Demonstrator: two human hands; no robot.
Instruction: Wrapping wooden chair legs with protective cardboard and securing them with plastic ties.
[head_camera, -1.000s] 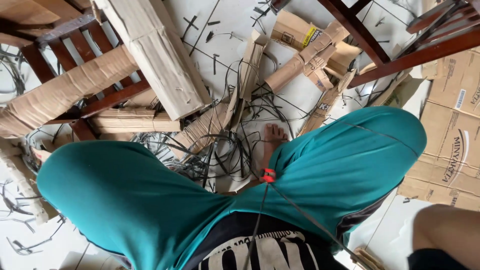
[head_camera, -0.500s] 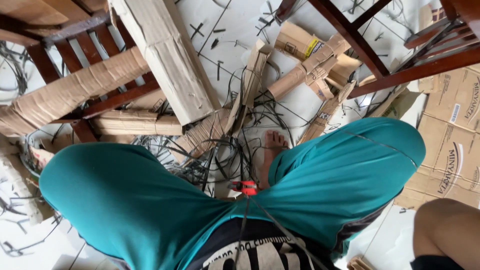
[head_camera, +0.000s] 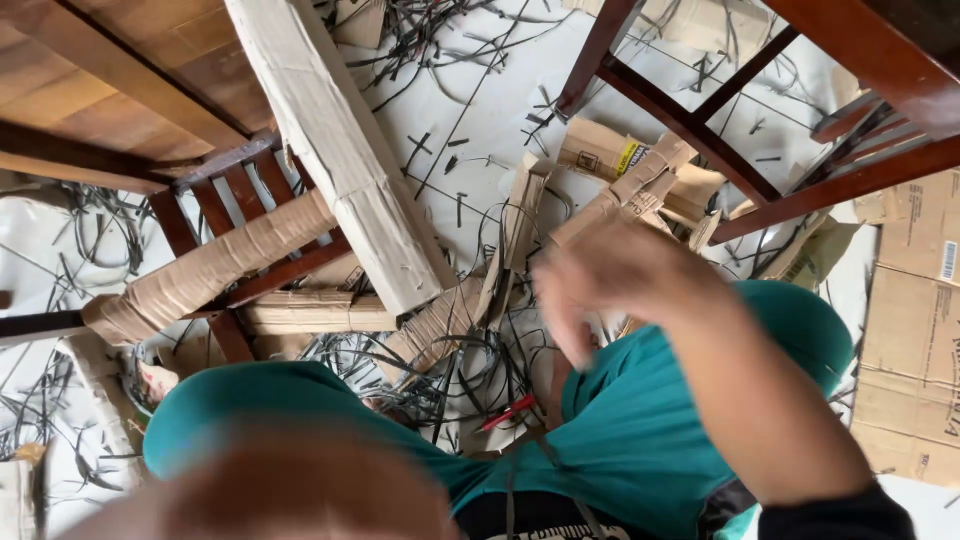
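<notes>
**Right hand raised over strap litter**

Since the earlier frames, our right hand (head_camera: 610, 280) has risen into view, blurred, fingers loosely curled, holding nothing we can see. Our left hand is a blur at the bottom edge; its state cannot be told. Below the right hand lies a red cutter (head_camera: 508, 412) among black straps (head_camera: 430, 370). We judge snagging on straps the main risk.

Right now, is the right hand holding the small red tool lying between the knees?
No, the blurred right hand is raised with nothing in it, while the small red tool lies apart on the floor among black strap offcuts.
</notes>
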